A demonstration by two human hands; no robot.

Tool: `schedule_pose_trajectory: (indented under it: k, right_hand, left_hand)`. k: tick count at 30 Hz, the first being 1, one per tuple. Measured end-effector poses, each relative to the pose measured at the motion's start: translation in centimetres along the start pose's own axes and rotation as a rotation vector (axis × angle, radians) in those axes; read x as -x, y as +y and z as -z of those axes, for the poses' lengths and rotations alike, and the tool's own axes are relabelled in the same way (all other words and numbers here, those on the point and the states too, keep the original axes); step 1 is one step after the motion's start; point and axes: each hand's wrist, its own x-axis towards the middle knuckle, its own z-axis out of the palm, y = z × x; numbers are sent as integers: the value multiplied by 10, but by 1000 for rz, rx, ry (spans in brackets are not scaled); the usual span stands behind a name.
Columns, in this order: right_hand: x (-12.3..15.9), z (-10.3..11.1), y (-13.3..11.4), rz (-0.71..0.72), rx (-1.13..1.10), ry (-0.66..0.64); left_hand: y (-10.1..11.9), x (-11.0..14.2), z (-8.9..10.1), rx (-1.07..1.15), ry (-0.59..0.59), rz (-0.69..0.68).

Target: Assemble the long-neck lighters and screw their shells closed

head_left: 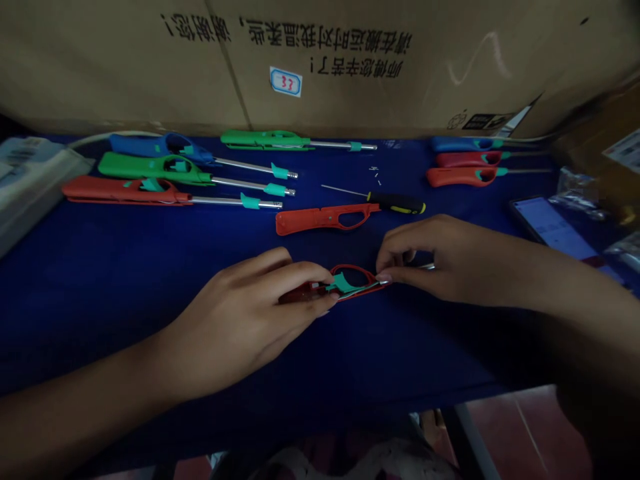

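A red gas lighter (361, 291) with its casing opened lies between my hands, low over the blue cloth. Its teal trigger (342, 283) and a thin wire show inside. My left hand (273, 303) is closed around the handle end, fingertips beside the trigger. At the other end, my right hand (417, 261) pinches the lighter where the metal tube starts; most of that tube is hidden by the fingers. Just beyond lies the loose red casing half (305, 221), and touching or close to its tip is a black and yellow screwdriver (397, 202).
Several lighters lie at the back left, including a red lighter (115, 190) and a green lighter (267, 139). More lighters (460, 176) sit at the back right, near a phone (555, 227). Small screws (376, 175) lie behind the screwdriver. A cardboard box (320, 100) walls off the back.
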Motion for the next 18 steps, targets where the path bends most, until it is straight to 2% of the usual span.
schedule_pose_trajectory:
  k: [9,14,18]
  right_hand:
    - [-1,-3,0,-21,-51,-34]
    - [2,-6,-4,-14,-43,15]
    - [2,-3,-4,14,-38,-1]
  left_hand:
    - [-1,1,4,-170,-65,-48]
    - [-1,0,1,-163,18,-67]
    - [-2,0,1,-146,60,-105]
